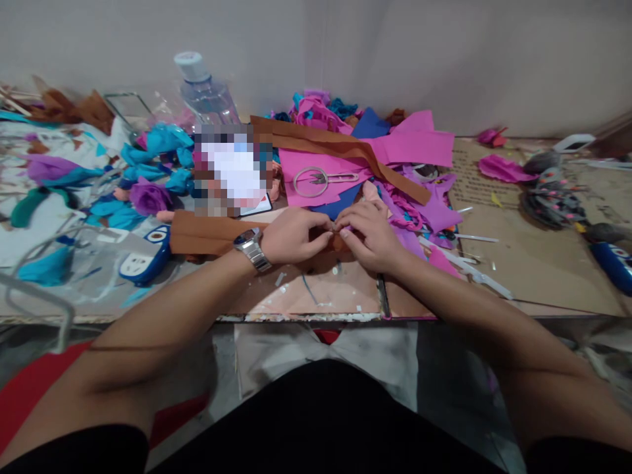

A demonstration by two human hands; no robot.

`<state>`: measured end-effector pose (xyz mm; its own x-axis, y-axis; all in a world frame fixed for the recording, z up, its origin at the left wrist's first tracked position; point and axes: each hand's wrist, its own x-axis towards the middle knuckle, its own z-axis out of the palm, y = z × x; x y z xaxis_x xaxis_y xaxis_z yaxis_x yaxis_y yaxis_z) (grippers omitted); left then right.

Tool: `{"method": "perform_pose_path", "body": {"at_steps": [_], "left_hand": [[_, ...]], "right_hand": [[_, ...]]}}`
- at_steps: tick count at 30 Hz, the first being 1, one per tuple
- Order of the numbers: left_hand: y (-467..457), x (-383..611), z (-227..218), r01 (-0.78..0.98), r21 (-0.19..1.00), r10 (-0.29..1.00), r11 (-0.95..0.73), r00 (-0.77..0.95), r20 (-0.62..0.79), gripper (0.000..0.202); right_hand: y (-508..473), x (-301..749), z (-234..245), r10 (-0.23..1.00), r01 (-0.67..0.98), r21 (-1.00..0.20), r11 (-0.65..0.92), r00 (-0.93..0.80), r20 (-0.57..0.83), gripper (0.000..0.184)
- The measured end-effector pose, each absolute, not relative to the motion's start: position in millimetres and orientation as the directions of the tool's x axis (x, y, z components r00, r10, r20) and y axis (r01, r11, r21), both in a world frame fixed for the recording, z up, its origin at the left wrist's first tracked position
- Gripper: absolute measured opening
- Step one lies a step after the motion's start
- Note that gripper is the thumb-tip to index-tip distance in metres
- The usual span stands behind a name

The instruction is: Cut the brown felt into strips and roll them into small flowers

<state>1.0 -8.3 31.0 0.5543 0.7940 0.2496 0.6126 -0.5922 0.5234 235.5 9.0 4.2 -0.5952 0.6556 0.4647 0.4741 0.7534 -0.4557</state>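
Note:
My left hand [302, 236], with a steel watch on its wrist, and my right hand [368, 230] meet fingertip to fingertip just above the table's front part. Both are closed in a pinch on a small piece of brown crepe paper [338, 245], mostly hidden by the fingers. A bit of purple shows by the right thumb. Beyond the fingers lie blue crepe paper [348, 199] and pink crepe paper sheets [296, 168], with a pair of small scissors [340, 177] and a ring on top. A brown strip [202, 234] lies under the left wrist.
A blurred lit phone [232, 171] leans before a clear bottle [207, 99]. Blue and purple paper flowers [151, 195] and a blue-white tape dispenser [145, 253] are at left. On the right, cardboard [494, 243] bears a dark bundle [553, 197] and white sticks.

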Motion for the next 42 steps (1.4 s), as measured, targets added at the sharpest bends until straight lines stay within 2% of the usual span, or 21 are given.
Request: {"method": "perform_pose_path", "body": {"at_steps": [6, 20, 25, 30, 42], "left_hand": [[-8.4, 0.0, 32.7, 0.592, 0.56, 0.789, -0.58, 0.579, 0.206, 0.021], [-5.9, -2.0, 26.9, 0.646, 0.415, 0.76, -0.64, 0.61, 0.223, 0.018], [-6.1, -2.1, 30.5, 0.615, 0.51, 0.774, -0.602, 0.606, 0.183, 0.023], [-6.9, -1.0, 35.1, 0.614, 0.568, 0.805, -0.548, 0.57, 0.162, 0.025], [-2.2, -3.4, 35.3, 0.535, 0.715, 0.788, -0.451, 0.615, 0.038, 0.023]], "right_hand": [[9.2, 234.1, 1.6, 0.641, 0.474, -0.432, 0.767, -0.588, 0.493, 0.012], [6.9, 231.3, 0.7, 0.65, 0.474, -0.448, 0.758, -0.597, 0.469, 0.014], [7.1, 232.3, 1.0, 0.66, 0.471, -0.467, 0.749, -0.595, 0.458, 0.018], [7.2, 231.9, 2.5, 0.649, 0.462, -0.459, 0.759, -0.589, 0.481, 0.01], [6.4, 232.6, 1.6, 0.615, 0.465, -0.403, 0.788, -0.583, 0.531, 0.007]]}}
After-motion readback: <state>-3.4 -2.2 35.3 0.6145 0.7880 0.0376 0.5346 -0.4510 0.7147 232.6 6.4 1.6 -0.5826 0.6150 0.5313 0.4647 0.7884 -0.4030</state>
